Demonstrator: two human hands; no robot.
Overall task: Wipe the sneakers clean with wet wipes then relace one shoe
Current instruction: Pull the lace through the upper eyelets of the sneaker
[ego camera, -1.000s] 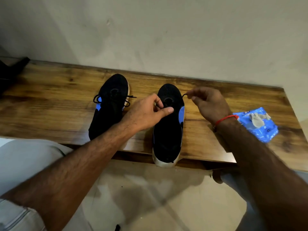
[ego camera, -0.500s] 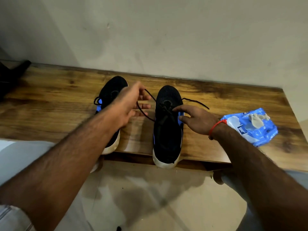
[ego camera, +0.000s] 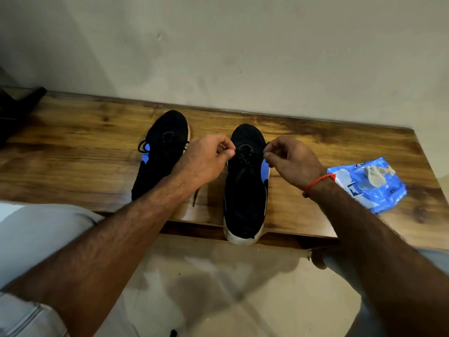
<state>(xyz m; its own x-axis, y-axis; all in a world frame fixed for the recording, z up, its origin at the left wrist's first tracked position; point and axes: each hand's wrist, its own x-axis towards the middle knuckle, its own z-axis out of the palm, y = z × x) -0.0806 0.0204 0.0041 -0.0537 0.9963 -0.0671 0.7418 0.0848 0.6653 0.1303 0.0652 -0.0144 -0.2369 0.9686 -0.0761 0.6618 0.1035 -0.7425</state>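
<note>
Presently we list, on the wooden bench (ego camera: pixel 73 152) against the plain wall (ego camera: pixel 243 57): two black sneakers with blue side panels, toes toward the wall. Item one, the right sneaker (ego camera: pixel 245 203), lies between our hands, its white heel overhanging the bench's near edge. Our left hand (ego camera: pixel 206 159) pinches one end of its black lace (ego camera: pixel 244 158) at the shoe's left side; our right hand (ego camera: pixel 289 161), a red thread bracelet (ego camera: pixel 318 182) at the wrist, pinches the other end at the shoe's right side. Both hands have their fingers curled, held apart with the shoe's upper eyelets between them. Item two, the left sneaker (ego camera: pixel 160 152), stands just beside, partly covered by our left forearm, a lace loop showing at its left. Item three, a blue wet-wipes pack (ego camera: pixel 371 188), lies near the bench's right end, a crumpled used wipe (ego camera: pixel 375 175) on top.
</note>
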